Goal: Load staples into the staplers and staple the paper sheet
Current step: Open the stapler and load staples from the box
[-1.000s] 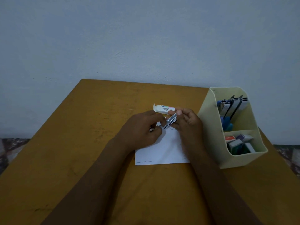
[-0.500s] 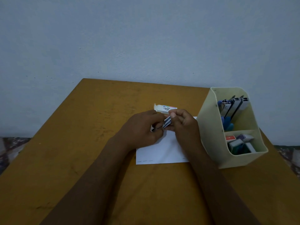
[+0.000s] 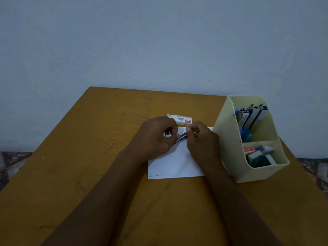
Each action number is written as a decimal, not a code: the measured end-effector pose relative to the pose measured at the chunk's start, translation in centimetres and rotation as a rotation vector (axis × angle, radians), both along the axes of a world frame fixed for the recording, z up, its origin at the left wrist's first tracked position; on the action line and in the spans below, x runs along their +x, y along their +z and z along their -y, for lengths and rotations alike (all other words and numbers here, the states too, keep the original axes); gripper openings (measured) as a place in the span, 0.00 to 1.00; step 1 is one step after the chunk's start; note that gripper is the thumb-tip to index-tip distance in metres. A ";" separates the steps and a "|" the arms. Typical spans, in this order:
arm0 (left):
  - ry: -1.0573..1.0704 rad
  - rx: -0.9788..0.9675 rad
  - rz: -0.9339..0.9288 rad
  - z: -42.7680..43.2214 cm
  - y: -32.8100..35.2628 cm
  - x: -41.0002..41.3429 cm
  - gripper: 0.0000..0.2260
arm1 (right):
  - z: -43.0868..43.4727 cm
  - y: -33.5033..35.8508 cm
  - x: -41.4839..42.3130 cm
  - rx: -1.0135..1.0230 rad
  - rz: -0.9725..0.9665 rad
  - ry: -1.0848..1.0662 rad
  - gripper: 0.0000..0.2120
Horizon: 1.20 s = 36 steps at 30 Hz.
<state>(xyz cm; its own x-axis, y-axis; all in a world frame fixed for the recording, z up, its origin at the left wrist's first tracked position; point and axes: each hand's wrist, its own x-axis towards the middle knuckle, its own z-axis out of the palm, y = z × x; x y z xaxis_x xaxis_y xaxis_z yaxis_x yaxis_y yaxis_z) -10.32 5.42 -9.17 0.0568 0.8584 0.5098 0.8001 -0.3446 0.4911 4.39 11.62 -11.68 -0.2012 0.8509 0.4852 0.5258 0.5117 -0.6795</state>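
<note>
Gripping a small dark stapler [image 3: 181, 137] between them, both hands were over the far part of the paper sheet [image 3: 174, 164], which lay near the middle of the table [image 3: 88, 157]. The left hand [image 3: 156, 137] had its fingers curled round the stapler's left end. The right hand [image 3: 202, 141] pinched the right end between thumb and fingertips; whether a strip of staples also sat in that pinch was too small to tell. Just beyond the hands lay a staple box [image 3: 181, 119] with its left flap open. To the right stood a cream desk organizer [image 3: 225, 139], with more staplers [image 3: 252, 116] upright in its far compartment and small boxes [image 3: 257, 154] in the near one.

The stapler looked light and rigid, with smooth metal that could slip. A hold on its sides near the hinge end would probably be steadiest, leaving the magazine free. Staple strips are likely brittle and best taken lightly by their long edges. The sheet looked thin and limp, and would probably need one hand to flatten it beside the corner being stapled.
</note>
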 end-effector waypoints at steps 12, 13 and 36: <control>0.059 0.050 0.279 0.5 1.8 0.6 0.03 | 0.8 0.6 0.4 0.076 0.164 0.048 0.06; 0.072 0.050 0.301 0.6 2.0 0.5 0.03 | 0.9 0.8 0.4 0.051 0.180 0.053 0.07; -0.218 -0.041 0.496 3.6 8.1 12.2 0.03 | 10.0 10.4 16.5 0.027 0.152 -0.221 0.06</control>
<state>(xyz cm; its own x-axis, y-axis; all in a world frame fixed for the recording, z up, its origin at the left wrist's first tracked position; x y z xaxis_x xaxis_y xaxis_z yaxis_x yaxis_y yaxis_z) 1.88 1.83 -1.11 -0.0029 0.8732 0.4873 0.3810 -0.4496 0.8079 20.85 1.58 -1.33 -0.0839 0.8697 0.4864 0.7219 0.3895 -0.5720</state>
